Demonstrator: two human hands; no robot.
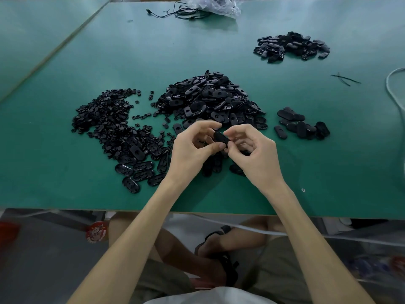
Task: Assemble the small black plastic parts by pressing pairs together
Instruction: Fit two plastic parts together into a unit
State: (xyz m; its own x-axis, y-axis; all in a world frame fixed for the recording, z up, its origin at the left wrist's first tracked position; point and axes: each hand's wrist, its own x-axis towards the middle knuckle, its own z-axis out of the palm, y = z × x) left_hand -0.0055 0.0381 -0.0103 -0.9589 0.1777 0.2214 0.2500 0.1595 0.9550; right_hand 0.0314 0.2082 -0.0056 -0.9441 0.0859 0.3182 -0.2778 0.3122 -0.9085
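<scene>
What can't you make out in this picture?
Head view:
Partly hidden: oval black part, one piece or two, behind fingers of left hand and right hand.
Cut off: clear plastic bag by top edge; white cable by right edge.
Too small: piece shapes in left pile.

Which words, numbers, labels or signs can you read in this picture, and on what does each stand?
No text can be read.
Round red sticker with a cartoon figure, below the near edge of the green table: any lettering is too blurred to read.
Black oval plastic parts heaped on the table: no legible marks.
</scene>
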